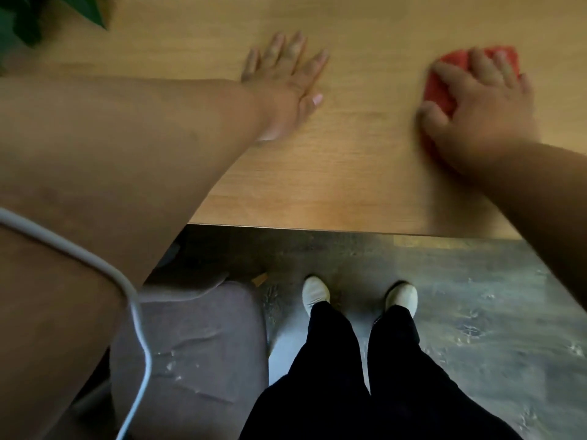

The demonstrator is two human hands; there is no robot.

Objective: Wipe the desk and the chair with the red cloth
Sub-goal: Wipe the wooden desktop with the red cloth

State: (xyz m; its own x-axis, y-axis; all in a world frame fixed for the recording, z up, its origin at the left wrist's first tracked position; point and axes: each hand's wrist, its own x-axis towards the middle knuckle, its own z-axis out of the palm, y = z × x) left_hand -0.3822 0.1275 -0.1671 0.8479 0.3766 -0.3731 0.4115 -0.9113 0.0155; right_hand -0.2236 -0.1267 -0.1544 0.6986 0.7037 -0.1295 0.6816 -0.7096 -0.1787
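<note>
1. Cloth [444, 81]: red, nubby, bunched flat on the tabletop [349, 160], far right.
2. Right hand [479, 106] presses on it, fingers curled over its edges; blurred.
3. Left hand [286, 77] flat on the wood, fingers spread, holding nothing.
4. Chair [197, 350]: grey fabric seat, speckled, unwiped.
5. Risk: smooth laminate; the braced palm may slip.

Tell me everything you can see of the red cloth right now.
The red cloth lies bunched flat on the wooden desk, toward its right side. It looks like soft, textured fabric, plain red; motion blur hides finer detail. The right hand covers most of it, fingers curled over the top and thumb at its near left edge, so only the far and left parts show. The left hand rests flat on the desk, well apart from it.
</note>
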